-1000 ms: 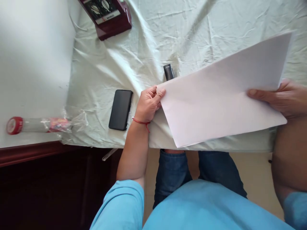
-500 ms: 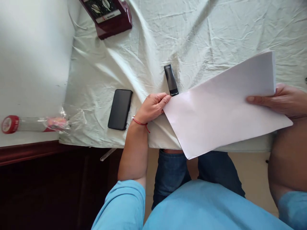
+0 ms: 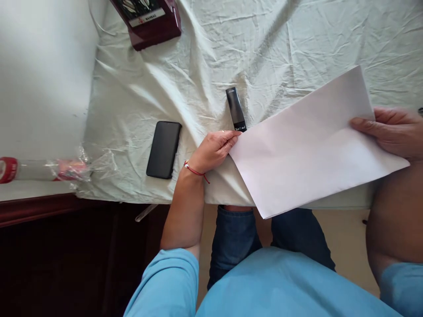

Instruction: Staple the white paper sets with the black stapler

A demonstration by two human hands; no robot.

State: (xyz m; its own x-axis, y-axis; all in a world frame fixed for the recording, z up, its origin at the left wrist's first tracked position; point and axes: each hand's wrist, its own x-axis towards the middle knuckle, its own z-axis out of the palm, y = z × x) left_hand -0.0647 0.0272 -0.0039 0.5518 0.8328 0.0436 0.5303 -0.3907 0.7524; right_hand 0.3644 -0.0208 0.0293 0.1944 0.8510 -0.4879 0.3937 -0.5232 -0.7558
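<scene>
A white sheet of paper (image 3: 310, 145) lies tilted across the near edge of a table covered in pale green cloth (image 3: 205, 66); its lower corner hangs past the edge. My left hand (image 3: 214, 149) pinches the sheet's left corner. My right hand (image 3: 393, 130) grips the right end, thumb on top. A small black stick-shaped object (image 3: 235, 109) lies on the cloth just beyond my left fingertips, partly under the paper's edge.
A black phone (image 3: 164, 149) lies face down left of my left hand. A dark red box (image 3: 148, 20) sits at the far left of the cloth. A plastic-wrapped bottle with a red cap (image 3: 42, 169) lies on the white surface at left.
The sheet has come down from a raised tilt toward the table and shifted right, uncovering the black stick. Both hands moved with it.
</scene>
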